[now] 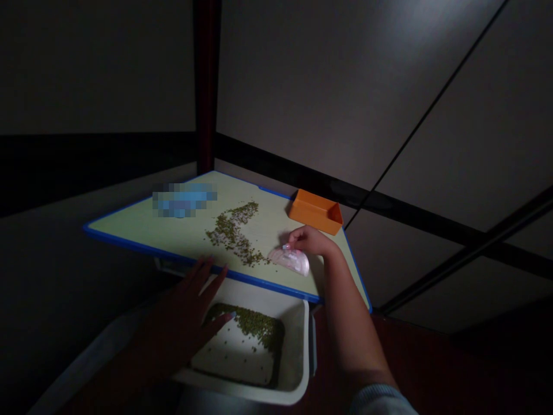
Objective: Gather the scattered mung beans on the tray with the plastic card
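While the right hand (306,239) pinches a half-round piece (296,263), the spread left hand (192,302) partly hides the bin (301,346) below, holding seemingly green grains (259,327).

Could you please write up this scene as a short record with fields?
Surface: pale tabletop with blue edging
On it: scattered greenish grains; open orange box near the far right edge; pixelated blue patch at left
Right hand: pinching a translucent half-round piece beside the grains
Left hand: empty, fingers spread at the near edge, thumb over the bin
Below near edge: white bin with more grains inside
Lighting: dim
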`<act>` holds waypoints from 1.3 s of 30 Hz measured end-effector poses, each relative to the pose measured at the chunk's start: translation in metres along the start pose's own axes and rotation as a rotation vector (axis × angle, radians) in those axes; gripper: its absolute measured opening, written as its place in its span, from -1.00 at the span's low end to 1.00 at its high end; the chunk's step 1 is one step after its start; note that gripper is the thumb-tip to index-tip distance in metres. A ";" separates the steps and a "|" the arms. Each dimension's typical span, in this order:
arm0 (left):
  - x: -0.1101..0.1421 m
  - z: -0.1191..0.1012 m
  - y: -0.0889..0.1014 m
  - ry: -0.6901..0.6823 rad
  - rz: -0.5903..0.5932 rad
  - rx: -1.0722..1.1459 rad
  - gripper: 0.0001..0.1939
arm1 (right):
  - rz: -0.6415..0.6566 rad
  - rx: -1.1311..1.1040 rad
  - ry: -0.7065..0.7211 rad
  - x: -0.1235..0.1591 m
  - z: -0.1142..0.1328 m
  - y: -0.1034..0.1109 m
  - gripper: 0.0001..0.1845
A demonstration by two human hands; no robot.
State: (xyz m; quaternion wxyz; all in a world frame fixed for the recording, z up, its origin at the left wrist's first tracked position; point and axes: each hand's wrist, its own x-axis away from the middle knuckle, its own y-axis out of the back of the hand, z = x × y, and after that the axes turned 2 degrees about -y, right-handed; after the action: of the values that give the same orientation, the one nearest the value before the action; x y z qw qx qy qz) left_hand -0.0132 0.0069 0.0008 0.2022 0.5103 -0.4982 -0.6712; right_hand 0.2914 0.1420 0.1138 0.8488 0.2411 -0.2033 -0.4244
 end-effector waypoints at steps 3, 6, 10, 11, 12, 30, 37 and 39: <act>0.000 0.000 0.001 0.002 0.005 0.010 -0.20 | 0.007 -0.004 -0.055 0.004 0.000 0.006 -0.71; 0.000 0.000 0.001 -0.011 -0.004 -0.001 -0.21 | 0.044 0.005 -0.108 0.008 0.003 0.009 -0.68; 0.000 -0.001 0.002 -0.027 -0.032 -0.005 -0.21 | 0.098 0.026 -0.158 0.011 0.007 0.009 -0.69; 0.000 -0.001 0.002 -0.023 -0.035 -0.001 -0.22 | 0.101 0.034 -0.169 0.011 0.008 0.009 -0.71; 0.000 -0.001 0.003 -0.020 -0.036 0.003 -0.22 | 0.097 0.047 -0.180 0.011 0.008 0.009 -0.73; -0.001 -0.002 0.002 0.001 -0.028 0.007 -0.21 | 0.119 0.077 -0.120 0.005 0.005 0.002 -0.83; -0.001 -0.001 0.002 0.007 -0.009 0.024 -0.22 | 0.114 0.091 -0.140 0.003 0.006 -0.002 -0.85; 0.000 0.000 0.001 -0.008 -0.022 0.002 -0.22 | 0.068 0.145 -0.147 0.003 0.007 0.000 -0.86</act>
State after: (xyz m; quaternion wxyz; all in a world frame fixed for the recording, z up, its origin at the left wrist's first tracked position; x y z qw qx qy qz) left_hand -0.0130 0.0062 0.0013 0.1922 0.5131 -0.4942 -0.6749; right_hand 0.2896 0.1378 0.1194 0.8259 0.2628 -0.3033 -0.3960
